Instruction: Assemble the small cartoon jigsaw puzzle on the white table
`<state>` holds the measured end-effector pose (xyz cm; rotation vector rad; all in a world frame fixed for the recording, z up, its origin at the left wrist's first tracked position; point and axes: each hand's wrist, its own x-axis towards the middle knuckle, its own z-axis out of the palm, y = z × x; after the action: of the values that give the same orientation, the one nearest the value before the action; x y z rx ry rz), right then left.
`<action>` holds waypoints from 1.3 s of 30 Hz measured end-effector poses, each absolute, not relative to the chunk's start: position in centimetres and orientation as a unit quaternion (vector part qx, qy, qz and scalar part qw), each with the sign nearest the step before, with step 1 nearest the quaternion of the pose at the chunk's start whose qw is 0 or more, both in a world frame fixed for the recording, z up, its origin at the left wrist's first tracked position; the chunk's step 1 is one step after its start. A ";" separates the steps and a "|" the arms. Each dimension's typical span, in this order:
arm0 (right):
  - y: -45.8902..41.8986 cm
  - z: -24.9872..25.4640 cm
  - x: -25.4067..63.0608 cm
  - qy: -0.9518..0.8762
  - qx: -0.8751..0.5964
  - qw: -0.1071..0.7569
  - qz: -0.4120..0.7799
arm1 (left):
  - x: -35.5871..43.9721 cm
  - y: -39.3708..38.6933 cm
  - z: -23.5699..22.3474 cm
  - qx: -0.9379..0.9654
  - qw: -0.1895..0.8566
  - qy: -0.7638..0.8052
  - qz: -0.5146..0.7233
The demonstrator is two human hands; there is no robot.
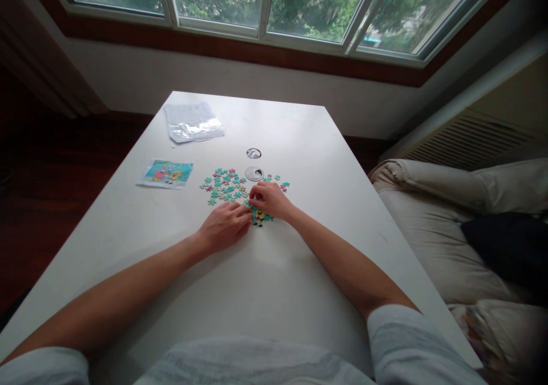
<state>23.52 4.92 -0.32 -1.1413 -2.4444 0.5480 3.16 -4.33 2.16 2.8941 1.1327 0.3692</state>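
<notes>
White worktop (pixel 299 133) beneath a window (pixel 317 8), with a beige sofa (pixel 423 219) at its right side. Loose puzzle pieces (pixel 223 185), mostly turquoise with some pink and yellow, lie spread just beyond my hands. Their spread, largely in one layer, probably serves to show shapes and colours and keep each within short reach. Nearer my body, partly covered by my fingers, is a patch (pixel 258 216) of pieces bearing a yellow figure; it lies flat between and beside my hands, where both can attend to it.

Left grip (pixel 226 225): palm down, fingers curled, tips at the patch's left edge. It appears to steady that edge; whether it grasps a piece I cannot tell. Right grip (pixel 269 197): thumb and forefinger drawn close together over the patch's far side, a posture suited to small, thin parts. Whether a piece sits between them is hidden.

Left of the loose pieces, a picture (pixel 168 173) lies face up and apart from them, presumably so that its figures can be consulted without covering the work. Farther off, a clear bag (pixel 194 122) rests near the far left corner, seemingly out of my hands' way. Beyond the patch, two round discs (pixel 254 153) (pixel 254 173) stand in line, the nearer beside the pieces.
</notes>
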 end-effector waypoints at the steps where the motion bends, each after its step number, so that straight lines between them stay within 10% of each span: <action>1: 4.9 -0.2 23.6 -0.874 -0.406 0.183 0.193 | 3.2 -4.4 2.2 0.926 0.008 0.358 0.117; 39: 4.9 1.5 24.2 -0.874 -0.416 0.102 0.228 | 3.3 -4.6 2.2 0.936 0.019 0.330 0.119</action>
<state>24.19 4.93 1.52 -1.2289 -2.5811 0.6734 3.35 -4.62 2.19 2.9061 1.0256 0.3693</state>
